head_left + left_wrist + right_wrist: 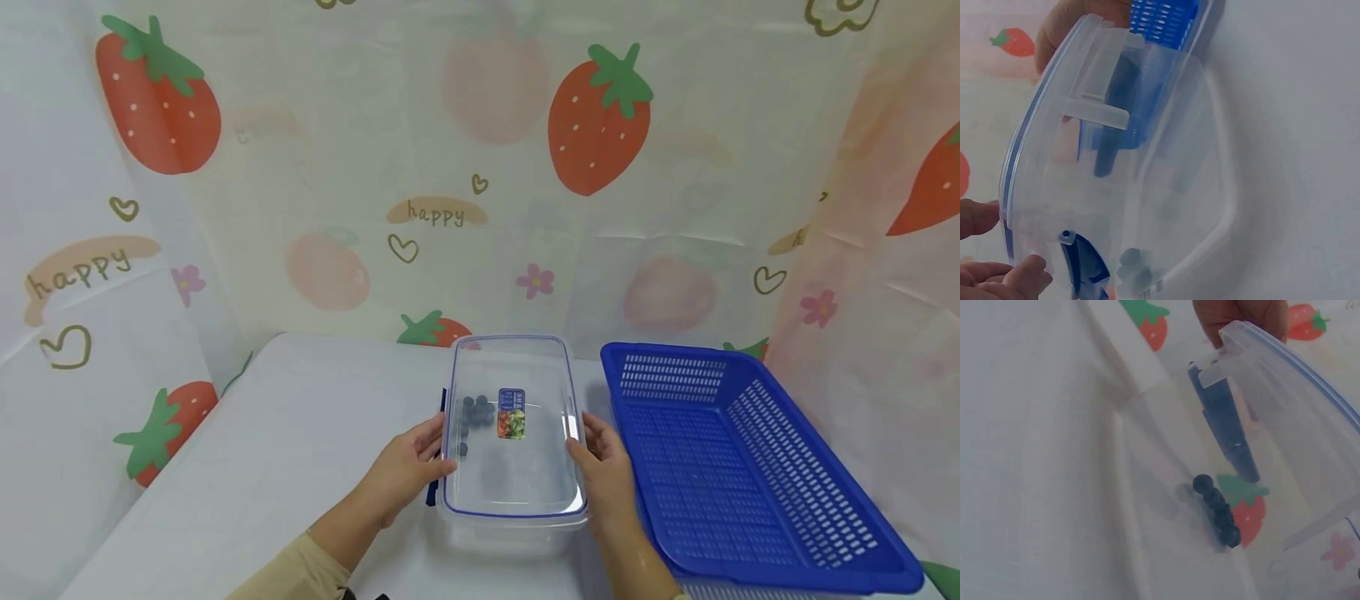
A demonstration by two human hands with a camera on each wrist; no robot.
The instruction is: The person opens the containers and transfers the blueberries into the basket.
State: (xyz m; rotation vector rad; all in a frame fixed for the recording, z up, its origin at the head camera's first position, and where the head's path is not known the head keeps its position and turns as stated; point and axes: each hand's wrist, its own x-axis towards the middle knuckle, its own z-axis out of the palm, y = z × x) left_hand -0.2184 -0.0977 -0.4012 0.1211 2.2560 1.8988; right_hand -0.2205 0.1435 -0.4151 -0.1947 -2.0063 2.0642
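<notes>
A clear plastic food container point(513, 523) stands on the table, topped by a clear lid point(540, 475) with a blue seal line and a vegetable sticker. Several blueberries point(480, 412) lie inside, toward its left side. My left hand point(401, 475) grips the lid's left edge, thumb on top and fingers at the side. At the opposite edge, my right hand point(611, 471) holds the lid in the same way. Blue side latches point(1088, 265) hang down unfastened along the walls. In the right wrist view, the blueberries point(1217, 511) show in a row through the plastic.
A large blue plastic basket point(847, 500) with slotted walls stands right beside my right hand. White covering lies over the table point(300, 417). Behind and at the sides hangs a curtain point(450, 167) printed with strawberries.
</notes>
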